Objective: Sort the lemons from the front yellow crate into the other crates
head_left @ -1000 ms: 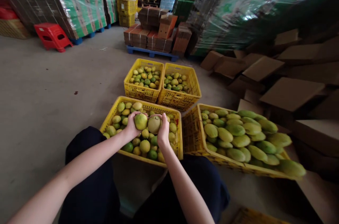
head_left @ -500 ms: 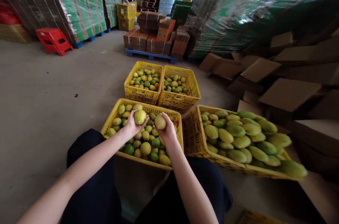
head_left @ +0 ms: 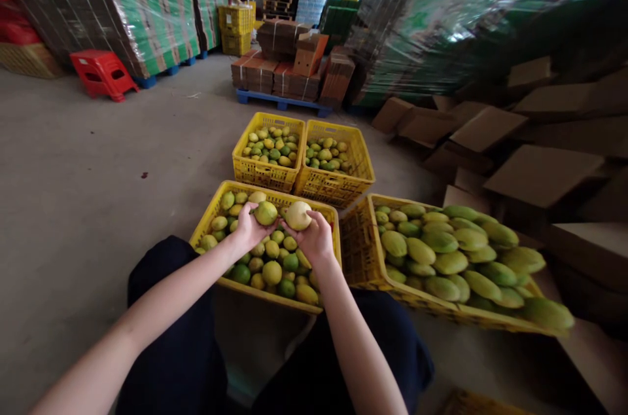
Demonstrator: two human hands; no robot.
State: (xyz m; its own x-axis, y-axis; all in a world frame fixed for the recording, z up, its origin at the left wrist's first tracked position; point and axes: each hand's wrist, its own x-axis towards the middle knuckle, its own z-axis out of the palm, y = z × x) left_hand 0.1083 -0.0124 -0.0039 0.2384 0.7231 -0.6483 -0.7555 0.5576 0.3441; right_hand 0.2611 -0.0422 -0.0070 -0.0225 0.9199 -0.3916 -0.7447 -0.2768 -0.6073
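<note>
My left hand (head_left: pixel 251 226) has its fingers curled round a round yellow-green fruit (head_left: pixel 265 213), with the fruit's upper side showing. Close beside it, my right hand (head_left: pixel 314 235) grips a paler, cream-yellow fruit (head_left: pixel 298 216) between thumb and fingers. Both hands are over a yellow plastic crate (head_left: pixel 267 302) between my knees. Inside that crate lie many loose fruits (head_left: pixel 271 273), some green, some yellow. My hands and forearms hide part of them.
Two yellow crates (head_left: pixel 267 176) (head_left: pixel 333 189) of similar fruit stand just beyond. At right, a crate (head_left: pixel 375 274) is heaped with fruit that looks elongated. Cardboard boxes (head_left: pixel 542 173) lie farther right. A blue pallet (head_left: pixel 282 103) with flattened cartons and a red stool (head_left: pixel 104 74) are farther off.
My right hand has turned the pale fruit and brought it closer to my left hand. The left fruit has tilted and moved slightly right. The whole view has shifted a little.
</note>
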